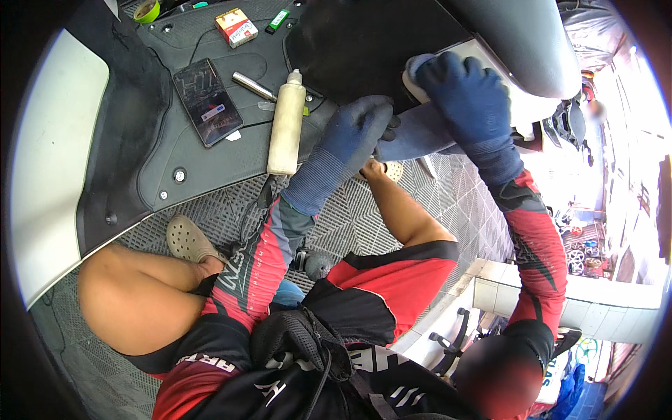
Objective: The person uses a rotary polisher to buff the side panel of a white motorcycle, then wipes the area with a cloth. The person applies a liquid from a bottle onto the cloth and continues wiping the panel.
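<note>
My right hand [470, 98], in a dark blue glove, is closed on a blue-grey pad [420, 64] against the white panel [490, 68] under the scooter seat. Lower and to the left, my left hand [357, 133], gloved too, has its fingers curled at the end of a smooth blue-grey strip [416, 134]. Whether those fingers grip the strip or something small is hidden. Next to my left wrist, a pale squeeze bottle [286, 129] with a nozzle lies on the grey footboard [150, 178].
A phone [207, 101], a silver cylinder [253, 86], a red-and-white cigarette pack [236, 28] and a green lighter [278, 21] rest on the footboard. Above my right hand hangs the dark seat [521, 38]. Grey textured matting [483, 203] covers the floor around my legs.
</note>
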Demonstrator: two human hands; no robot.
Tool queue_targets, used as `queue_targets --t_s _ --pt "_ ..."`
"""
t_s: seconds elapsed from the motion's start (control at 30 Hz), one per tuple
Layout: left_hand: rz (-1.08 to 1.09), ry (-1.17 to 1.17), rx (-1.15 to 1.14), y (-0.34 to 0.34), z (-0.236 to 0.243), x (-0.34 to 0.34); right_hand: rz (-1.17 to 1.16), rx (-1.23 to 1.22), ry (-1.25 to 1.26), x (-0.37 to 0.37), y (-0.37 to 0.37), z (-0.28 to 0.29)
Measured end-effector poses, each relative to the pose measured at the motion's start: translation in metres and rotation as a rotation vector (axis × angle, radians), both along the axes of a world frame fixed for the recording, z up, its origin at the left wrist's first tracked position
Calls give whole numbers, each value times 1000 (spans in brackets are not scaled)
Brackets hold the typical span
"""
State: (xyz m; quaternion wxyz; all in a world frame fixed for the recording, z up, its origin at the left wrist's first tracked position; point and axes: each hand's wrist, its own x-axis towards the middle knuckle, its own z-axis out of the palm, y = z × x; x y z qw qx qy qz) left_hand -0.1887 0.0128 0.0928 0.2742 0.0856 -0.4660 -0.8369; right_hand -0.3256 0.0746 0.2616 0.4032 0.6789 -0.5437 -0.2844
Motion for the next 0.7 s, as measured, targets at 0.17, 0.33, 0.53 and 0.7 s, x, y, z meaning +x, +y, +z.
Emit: queue_targets --t_s 0.17,0.33,0.53,0.7 --pt "128 2 -262 10 6 3 -153 -181 -228 0 23 -47" --pt "-14 37 94 8 -1 -6 -63 120 -68 -9 43 -33" --pt "16 22 73 7 7 1 -159 9 -108 -13 57 -42" --pt "6 23 32 6 -3 -3 -122 -132 -95 4 27 -23"
